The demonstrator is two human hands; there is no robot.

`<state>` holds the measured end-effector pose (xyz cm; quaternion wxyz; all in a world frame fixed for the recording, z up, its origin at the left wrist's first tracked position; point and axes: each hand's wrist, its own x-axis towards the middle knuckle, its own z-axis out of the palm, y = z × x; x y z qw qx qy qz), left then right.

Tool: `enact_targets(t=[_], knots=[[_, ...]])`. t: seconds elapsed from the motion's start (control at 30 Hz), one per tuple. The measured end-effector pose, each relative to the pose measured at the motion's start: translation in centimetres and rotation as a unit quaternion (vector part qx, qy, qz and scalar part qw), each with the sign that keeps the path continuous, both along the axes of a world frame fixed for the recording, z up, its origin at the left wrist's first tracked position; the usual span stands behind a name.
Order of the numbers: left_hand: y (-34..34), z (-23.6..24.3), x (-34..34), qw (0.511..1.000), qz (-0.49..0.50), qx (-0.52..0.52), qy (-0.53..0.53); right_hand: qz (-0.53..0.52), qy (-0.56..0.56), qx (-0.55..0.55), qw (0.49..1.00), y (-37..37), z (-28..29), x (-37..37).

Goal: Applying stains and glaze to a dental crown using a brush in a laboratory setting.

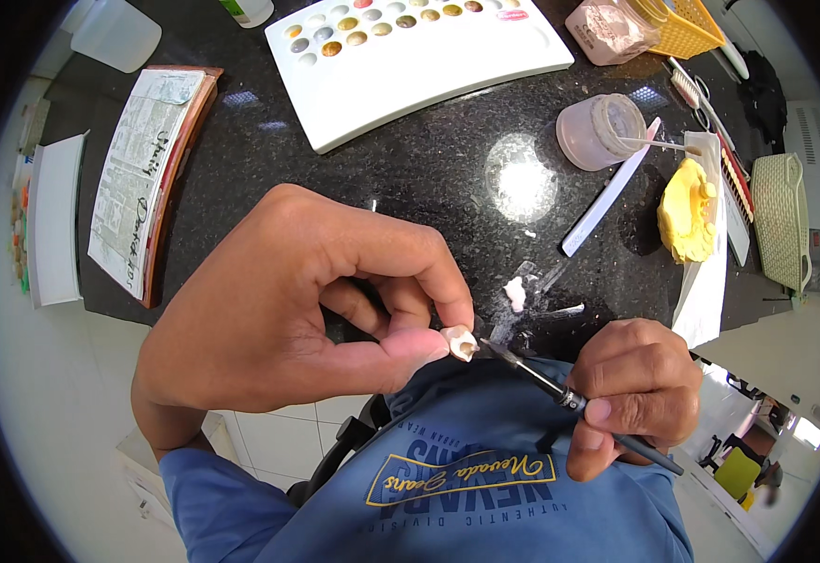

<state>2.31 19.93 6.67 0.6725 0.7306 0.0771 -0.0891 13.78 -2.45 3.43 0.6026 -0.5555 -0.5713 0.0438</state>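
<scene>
Between the thumb and index fingertip of my left hand [307, 296] is a small off-white dental crown [459, 343], its hollowed side partly in view. My right hand [640, 389] grips a thin black-handled brush [546, 383] like a pen. The brush's fine tip points left and comes very close to the crown; I cannot tell whether they touch. Just beyond the two hands, a small white lump of paste [515, 294] lies on the dark speckled counter [410, 178], with whitish smears around it.
A white palette [429, 94] with coloured wells stands at the back. To the right are a cloudy jar [586, 136] holding a thin stick, a pale flat strip [607, 202], a yellow dental cast [684, 220] and a woven basket [779, 220]. A worn book [147, 169] lies left.
</scene>
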Motion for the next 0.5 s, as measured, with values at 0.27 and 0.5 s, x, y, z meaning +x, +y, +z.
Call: enact_targets(t=[0.27, 0.5], knots=[[-0.01, -0.04, -0.04, 1.0, -0.004, 0.008, -0.005, 0.008, -0.011, 0.011, 1.0, 0.24, -0.15, 0.05], [-0.04, -0.19, -0.06, 1.0, -0.004, 0.005, -0.015, 0.01, -0.011, 0.006, 1.0, 0.22, -0.06, 0.04]])
